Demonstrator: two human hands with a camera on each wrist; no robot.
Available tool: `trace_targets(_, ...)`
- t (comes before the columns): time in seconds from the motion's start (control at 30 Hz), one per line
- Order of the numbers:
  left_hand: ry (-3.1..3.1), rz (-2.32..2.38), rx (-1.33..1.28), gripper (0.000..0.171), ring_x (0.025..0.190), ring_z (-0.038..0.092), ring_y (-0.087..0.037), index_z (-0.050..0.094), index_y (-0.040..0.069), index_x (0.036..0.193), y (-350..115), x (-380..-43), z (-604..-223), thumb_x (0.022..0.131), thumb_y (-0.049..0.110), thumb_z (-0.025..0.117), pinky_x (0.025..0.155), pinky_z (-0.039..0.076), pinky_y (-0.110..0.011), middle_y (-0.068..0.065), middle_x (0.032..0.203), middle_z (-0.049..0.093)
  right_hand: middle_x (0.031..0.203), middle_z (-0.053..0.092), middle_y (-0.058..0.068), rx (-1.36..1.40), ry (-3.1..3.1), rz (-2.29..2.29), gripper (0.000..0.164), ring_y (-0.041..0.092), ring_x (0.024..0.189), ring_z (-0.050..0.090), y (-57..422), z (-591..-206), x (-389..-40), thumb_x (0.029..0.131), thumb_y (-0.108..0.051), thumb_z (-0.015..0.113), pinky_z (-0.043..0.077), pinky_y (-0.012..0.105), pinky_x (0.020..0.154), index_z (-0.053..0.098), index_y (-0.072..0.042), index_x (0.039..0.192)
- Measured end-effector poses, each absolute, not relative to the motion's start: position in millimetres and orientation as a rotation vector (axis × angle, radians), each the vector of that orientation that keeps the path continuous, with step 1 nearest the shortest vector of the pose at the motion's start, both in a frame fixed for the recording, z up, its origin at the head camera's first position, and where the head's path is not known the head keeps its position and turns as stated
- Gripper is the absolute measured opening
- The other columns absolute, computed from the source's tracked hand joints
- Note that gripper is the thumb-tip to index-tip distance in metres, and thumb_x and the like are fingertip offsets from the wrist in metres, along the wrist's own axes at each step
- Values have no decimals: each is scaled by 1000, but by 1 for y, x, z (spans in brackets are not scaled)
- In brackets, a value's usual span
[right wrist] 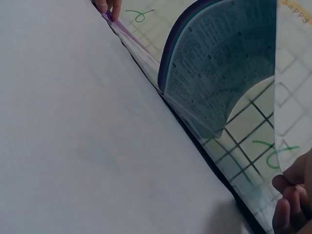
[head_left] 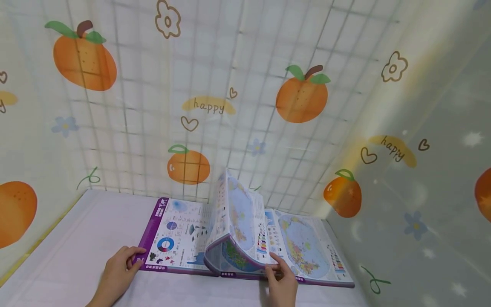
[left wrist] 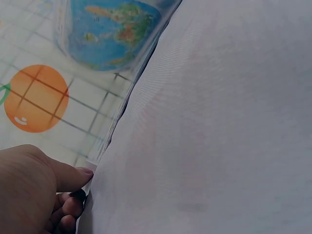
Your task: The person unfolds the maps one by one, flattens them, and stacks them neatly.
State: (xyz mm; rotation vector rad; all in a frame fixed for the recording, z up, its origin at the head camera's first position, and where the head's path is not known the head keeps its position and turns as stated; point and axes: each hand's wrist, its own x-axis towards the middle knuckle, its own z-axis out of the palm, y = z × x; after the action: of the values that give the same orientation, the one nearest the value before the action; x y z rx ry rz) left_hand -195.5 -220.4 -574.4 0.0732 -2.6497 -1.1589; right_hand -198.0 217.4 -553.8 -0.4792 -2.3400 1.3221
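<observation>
A large atlas [head_left: 199, 243] with purple borders lies spread on the white-covered table, printed with maps, charts and flags. Between its left and right sides, a turned page [head_left: 241, 213] stands up in a curve. My right hand [head_left: 283, 283] pinches that page's lower corner between thumb and fingers; the right wrist view shows the page's curled underside [right wrist: 219, 63] beside this hand [right wrist: 296, 195]. At the atlas's lower left corner, my left hand [head_left: 119, 270] grips the edge. In the left wrist view, the left thumb [left wrist: 73, 176] lies on top with the other fingers curled below.
Behind the atlas rises a pale curtain [head_left: 245, 140] printed with oranges and hearts, a wire grid showing through it. Another printed curtain [head_left: 433, 183] hangs close on the right. White tablecloth [head_left: 103, 221] stretches left of the atlas, with a yellow edge [head_left: 46, 236] beyond.
</observation>
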Motion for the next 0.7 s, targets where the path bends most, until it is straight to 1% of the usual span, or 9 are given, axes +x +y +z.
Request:
trace_targets(0.1, -2651, -1159, 73, 28, 80, 48, -15, 76, 11, 120, -220, -195, -573, 93, 3, 77, 63, 39, -21, -2, 87, 51, 86, 72, 3, -496, -2333, 1304, 36, 12, 74, 64, 225, -554, -198, 92, -8, 78, 50, 19, 63, 75, -14, 128)
trace_targets(0.3, -2655, -1162, 74, 27, 80, 48, -15, 76, 11, 120, -220, -194, -573, 94, 4, 77, 62, 39, -21, -2, 87, 51, 85, 72, 4, -503, -2347, 1324, 37, 13, 72, 63, 240, -554, -197, 92, -7, 76, 48, 20, 61, 74, -11, 128)
trace_targets(0.5, -2620, -1135, 49, 27, 78, 47, -13, 77, 11, 118, -220, -194, -574, 93, 3, 78, 62, 39, -21, 0, 85, 51, 87, 71, 5, -524, -2362, 1338, 35, 14, 74, 62, 255, -556, -197, 95, -9, 74, 49, 20, 61, 74, -11, 130)
trace_targets(0.7, -2630, -1146, 57, 27, 78, 48, -14, 76, 11, 119, -219, -194, -574, 93, 3, 78, 62, 39, -21, -1, 85, 51, 87, 71, 4, -552, -2360, 1345, 34, 13, 73, 61, 271, -559, -197, 96, -9, 73, 48, 20, 60, 73, -11, 129)
